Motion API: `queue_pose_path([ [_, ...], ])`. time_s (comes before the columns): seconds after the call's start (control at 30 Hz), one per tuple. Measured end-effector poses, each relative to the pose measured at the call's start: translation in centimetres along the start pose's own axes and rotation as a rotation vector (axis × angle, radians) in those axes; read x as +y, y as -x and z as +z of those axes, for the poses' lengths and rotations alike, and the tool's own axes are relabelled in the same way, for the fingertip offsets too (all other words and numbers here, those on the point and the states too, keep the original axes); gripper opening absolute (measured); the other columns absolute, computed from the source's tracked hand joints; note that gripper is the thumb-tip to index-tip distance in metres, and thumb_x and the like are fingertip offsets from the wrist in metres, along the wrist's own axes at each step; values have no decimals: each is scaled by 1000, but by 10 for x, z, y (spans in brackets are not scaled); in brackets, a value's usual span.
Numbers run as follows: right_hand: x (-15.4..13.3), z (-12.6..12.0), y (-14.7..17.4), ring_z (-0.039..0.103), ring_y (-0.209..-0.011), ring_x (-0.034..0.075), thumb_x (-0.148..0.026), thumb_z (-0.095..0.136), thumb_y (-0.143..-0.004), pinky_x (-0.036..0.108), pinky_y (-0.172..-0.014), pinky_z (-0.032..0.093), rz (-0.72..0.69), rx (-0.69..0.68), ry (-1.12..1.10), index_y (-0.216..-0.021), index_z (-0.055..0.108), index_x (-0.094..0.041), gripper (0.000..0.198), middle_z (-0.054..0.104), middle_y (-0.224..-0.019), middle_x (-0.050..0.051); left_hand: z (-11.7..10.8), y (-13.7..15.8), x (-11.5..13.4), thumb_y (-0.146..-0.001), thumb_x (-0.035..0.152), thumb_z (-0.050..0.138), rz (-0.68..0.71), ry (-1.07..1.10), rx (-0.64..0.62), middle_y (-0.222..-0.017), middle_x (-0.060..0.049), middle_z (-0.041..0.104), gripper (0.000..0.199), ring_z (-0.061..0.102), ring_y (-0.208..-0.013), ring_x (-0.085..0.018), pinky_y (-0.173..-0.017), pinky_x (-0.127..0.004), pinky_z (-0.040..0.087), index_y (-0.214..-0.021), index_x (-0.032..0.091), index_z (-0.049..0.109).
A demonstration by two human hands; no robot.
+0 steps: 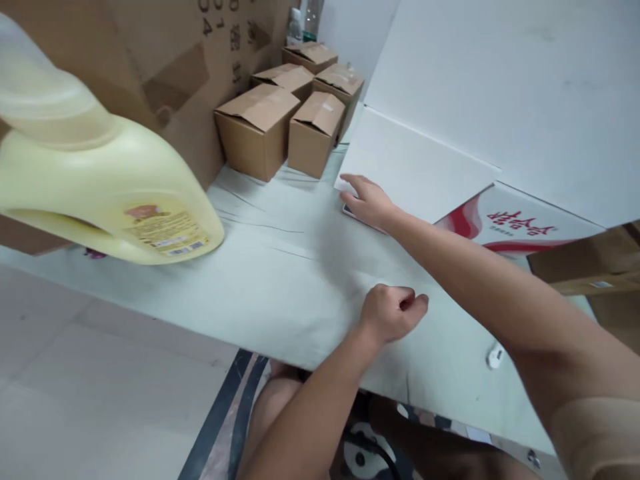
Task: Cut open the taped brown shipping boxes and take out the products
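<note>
Beneath the jug [100,180] ran the table [260,293], under a creased, pale green cloth. Well right of the jug, the white panel [500,87] took up the far side; the white flap [420,163], adjoining it, lay on the side toward the jug. Directly behind the jug stood the big carton [170,40], marked with dark print. The jug itself was pale yellow and bore a label, its text too small to read. Farthest right of the jug was a brown box [585,260], partly out of view. Beside that box, on the jug's side, showed a red-and-white face [515,227] with red characters. Five small boxes [257,133] were grouped beyond the jug, to its right. Right of the jug, the right hand [369,201] touched the flap's near corner, fingers extended and thumb apart; whether it pinched the flap could not be told. Also right of the jug, but closer to the person, the left hand [393,312] was curled into a loose fist above the cloth. Clear bottles [295,30] stood behind the boxes, farthest beyond the jug.
</note>
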State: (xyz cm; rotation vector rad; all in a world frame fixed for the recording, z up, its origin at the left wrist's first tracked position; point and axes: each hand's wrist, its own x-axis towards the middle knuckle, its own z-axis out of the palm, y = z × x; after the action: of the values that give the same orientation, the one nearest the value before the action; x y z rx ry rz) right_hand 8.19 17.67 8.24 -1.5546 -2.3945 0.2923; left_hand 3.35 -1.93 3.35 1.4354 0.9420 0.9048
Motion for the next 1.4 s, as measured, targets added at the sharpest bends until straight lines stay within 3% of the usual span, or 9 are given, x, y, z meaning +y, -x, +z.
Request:
queue_pose_path([
  [0.13,-19,32,-100,25,-160,37,-40,53,-93,61,-132,20,-38,137,45,-159,37,-15,72,31,-169,15,-19,1,-3,-86,52,47,-45,121,20,-54,4,21,50,21,-57,-12,-56,-31,18,-56,22,22],
  [0.27,-11,44,-159,16,-160,44,-46,60,-89,71,-129,10,-16,209,20,-152,46,-17,71,31,-169,13,-30,1,-6,-85,57,47,-75,186,39,-54,3,22,52,21,-57,-12,-55,-31,17,-55,22,23],
  [0.53,-29,23,-153,32,-153,45,-31,65,-84,63,-128,25,97,93,167,-144,49,-8,67,29,-166,22,-32,-4,-5,-87,55,46,-53,220,59,-56,2,22,52,21,-59,-11,-57,-29,17,-54,21,24],
  [0.63,-32,20,-135,27,-156,43,-27,65,-80,60,-130,23,52,74,178,-151,41,-8,77,27,-169,20,-31,-3,-5,-87,51,48,-40,248,91,-56,3,21,50,21,-58,-11,-56,-31,16,-55,21,22],
  [0.9,-33,5,-1,33,-155,42,-31,55,-88,66,-123,31,-201,74,230,-158,34,-10,76,28,-170,21,-44,-3,-3,-90,52,40,110,164,352,-52,4,23,48,26,-53,-11,-56,-32,24,-55,22,25],
  [1.0,-12,-6,76,32,-157,40,-34,50,-92,66,-122,32,-289,106,241,-159,35,-14,72,32,-169,21,-54,2,-3,-95,50,36,191,52,586,-52,3,23,48,25,-52,-11,-56,-33,26,-58,23,21],
  [1.13,34,-14,191,45,-151,34,-28,52,-92,65,-118,42,-379,242,256,-166,13,-41,85,39,-167,9,-70,7,-4,-98,42,37,333,-3,965,-53,3,28,44,29,-53,-13,-56,-32,28,-60,23,26],
  [1.27,64,-8,286,47,-149,37,-29,57,-92,67,-118,43,-55,395,183,-166,22,-41,83,39,-167,10,-83,-6,-10,-95,35,46,388,61,1176,-70,0,46,25,48,-70,-15,-69,-29,41,-74,22,46],
  [1.4,65,12,321,44,-151,36,-36,54,-97,70,-119,40,225,527,-143,-155,46,-38,59,48,-161,10,-84,-29,-16,-90,40,54,387,166,1031,-112,-7,59,26,57,-105,-20,-94,-33,46,-108,21,54],
])
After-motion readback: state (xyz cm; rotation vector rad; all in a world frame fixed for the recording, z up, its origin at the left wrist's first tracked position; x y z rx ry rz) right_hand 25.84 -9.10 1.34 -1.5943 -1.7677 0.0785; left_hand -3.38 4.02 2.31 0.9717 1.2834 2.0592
